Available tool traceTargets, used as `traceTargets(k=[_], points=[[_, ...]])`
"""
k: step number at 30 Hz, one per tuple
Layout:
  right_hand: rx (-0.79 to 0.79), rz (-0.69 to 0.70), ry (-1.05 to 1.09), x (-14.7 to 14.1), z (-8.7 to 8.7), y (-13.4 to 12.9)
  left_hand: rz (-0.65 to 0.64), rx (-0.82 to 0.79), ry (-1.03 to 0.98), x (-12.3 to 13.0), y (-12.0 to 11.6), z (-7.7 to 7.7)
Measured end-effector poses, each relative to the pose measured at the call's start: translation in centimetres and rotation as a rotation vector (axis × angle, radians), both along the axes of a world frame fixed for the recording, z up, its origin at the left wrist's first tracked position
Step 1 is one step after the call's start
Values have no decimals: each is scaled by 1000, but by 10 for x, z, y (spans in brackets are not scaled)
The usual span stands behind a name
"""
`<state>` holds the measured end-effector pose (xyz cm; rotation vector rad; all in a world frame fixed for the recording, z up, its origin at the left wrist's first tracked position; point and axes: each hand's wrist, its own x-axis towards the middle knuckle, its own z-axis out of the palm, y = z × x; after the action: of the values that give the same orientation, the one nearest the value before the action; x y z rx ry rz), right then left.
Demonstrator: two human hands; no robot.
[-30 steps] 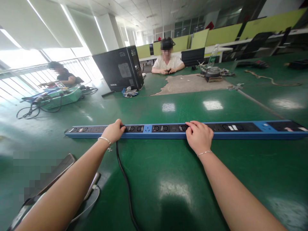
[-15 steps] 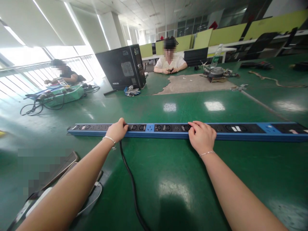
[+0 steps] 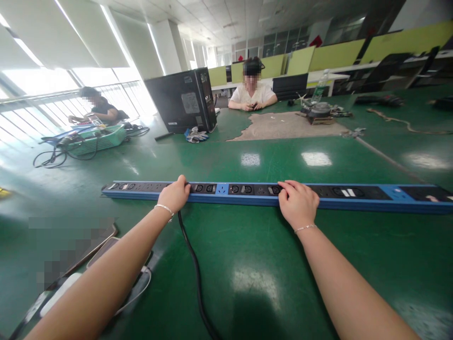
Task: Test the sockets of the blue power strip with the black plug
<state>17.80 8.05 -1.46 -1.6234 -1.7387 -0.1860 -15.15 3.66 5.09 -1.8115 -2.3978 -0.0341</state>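
A long blue-and-black power strip (image 3: pixel 233 199) with several sockets lies across the green table, facing up. My left hand (image 3: pixel 174 193) is closed on its left half, fingertips hidden behind the thumb and knuckles. Just below that hand a black cable (image 3: pixel 197 269) emerges and runs down to the bottom edge; whether it passes under the strip or into my hand I cannot tell. Right of the middle, my right hand (image 3: pixel 299 200) grips the strip, its fingers bent over the top beside a black socket and the thumb out of sight.
Beyond the strip stand a black computer case (image 3: pixel 182 104) and a pair of gloves (image 3: pixel 196 135). A green basket (image 3: pixel 102 141) with cables is at left. One person (image 3: pixel 252 92) sits opposite, another (image 3: pixel 101 108) far left. Near my left forearm lies a white cord (image 3: pixel 146 283).
Both hands keep their places on the power strip. The whole view has shifted slightly, so everything appears a little lower and further right.
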Motion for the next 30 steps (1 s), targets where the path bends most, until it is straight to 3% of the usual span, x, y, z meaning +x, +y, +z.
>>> traceTargets(k=[12,17,19,22,25,30], points=[[20,0,7,0,-1,1,-6,-31,-72,-8,6,7],[30,19,4,0,-2,1,59,162,-123,-3,2,27],[35,18,7,0,-3,1,8,260,-165,3,1,39],[36,6,5,0,-3,2,-113,204,-239,21,3,48],[26,-2,-2,0,-3,1,-192,90,-309,43,10,43],[17,4,4,-1,-2,1,-206,23,-362,66,26,27]])
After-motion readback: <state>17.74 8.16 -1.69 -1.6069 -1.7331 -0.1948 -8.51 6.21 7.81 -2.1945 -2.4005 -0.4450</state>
